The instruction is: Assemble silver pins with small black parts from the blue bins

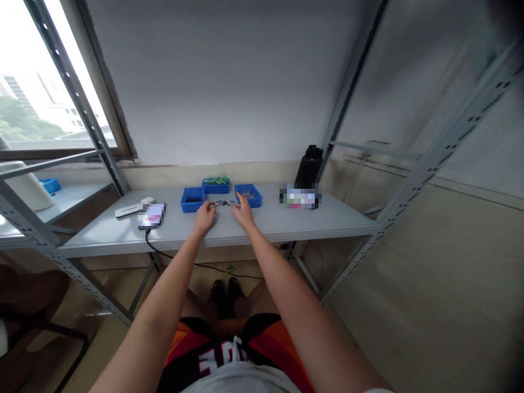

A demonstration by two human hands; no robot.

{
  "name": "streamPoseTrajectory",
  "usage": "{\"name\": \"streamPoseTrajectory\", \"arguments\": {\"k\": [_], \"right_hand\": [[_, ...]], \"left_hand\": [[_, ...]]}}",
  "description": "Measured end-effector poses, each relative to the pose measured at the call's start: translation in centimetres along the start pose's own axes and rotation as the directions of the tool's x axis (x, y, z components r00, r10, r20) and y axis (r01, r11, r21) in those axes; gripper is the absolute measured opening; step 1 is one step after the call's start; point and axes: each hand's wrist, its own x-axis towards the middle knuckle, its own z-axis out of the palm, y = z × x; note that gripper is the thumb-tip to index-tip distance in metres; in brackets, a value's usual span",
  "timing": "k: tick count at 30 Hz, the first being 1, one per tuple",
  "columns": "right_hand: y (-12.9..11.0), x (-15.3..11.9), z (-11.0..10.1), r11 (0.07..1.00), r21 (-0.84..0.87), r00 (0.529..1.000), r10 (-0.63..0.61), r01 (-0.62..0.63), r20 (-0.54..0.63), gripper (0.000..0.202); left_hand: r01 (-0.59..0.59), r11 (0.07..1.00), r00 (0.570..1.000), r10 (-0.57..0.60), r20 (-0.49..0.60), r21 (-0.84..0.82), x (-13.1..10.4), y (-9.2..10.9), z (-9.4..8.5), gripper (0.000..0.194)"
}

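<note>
Small dark and silvery pieces lie on the grey table between my two hands; their exact shape is too small to tell. My left hand is at their left end, its fingers curled together at the tips. On the other side, my right hand has its thumb and fingertips by the right end, just in front of a blue bin with small metallic parts. Behind my left hand stands a blue bin with dark contents. A third blue bin, farther back, holds green pieces.
A phone with a black cable and a white device lie at the left. At the right, a black bottle stands behind a blurred-out object. Metal shelf posts frame both table ends. Part of a person shows at the lower left.
</note>
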Motion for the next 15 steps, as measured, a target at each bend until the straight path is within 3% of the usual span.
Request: {"name": "streamPoseTrajectory", "arguments": {"k": [4, 9, 15], "right_hand": [[-0.4, -0.4, -0.1, 0.986, -0.163, 0.985, -0.015, 0.043, 0.171, 0.026], [-1.1, -0.7, 0.0, 0.930, -0.359, 0.968, 0.010, 0.083, 0.251, 0.027], [-1.7, -0.9, 0.9, 0.789, -0.593, 0.937, 0.067, 0.161, 0.343, 0.040]], "left_hand": [[-0.017, 0.999, 0.998, 0.019, -0.061, 0.031, -0.1, 0.2, -0.2, 0.025], [0.000, 0.998, 0.993, 0.007, -0.118, 0.058, 0.0, 0.1, -0.3, 0.024], [0.026, 0.994, 0.987, -0.009, -0.161, 0.107, 0.1, -0.2, -0.2, 0.023]]}}
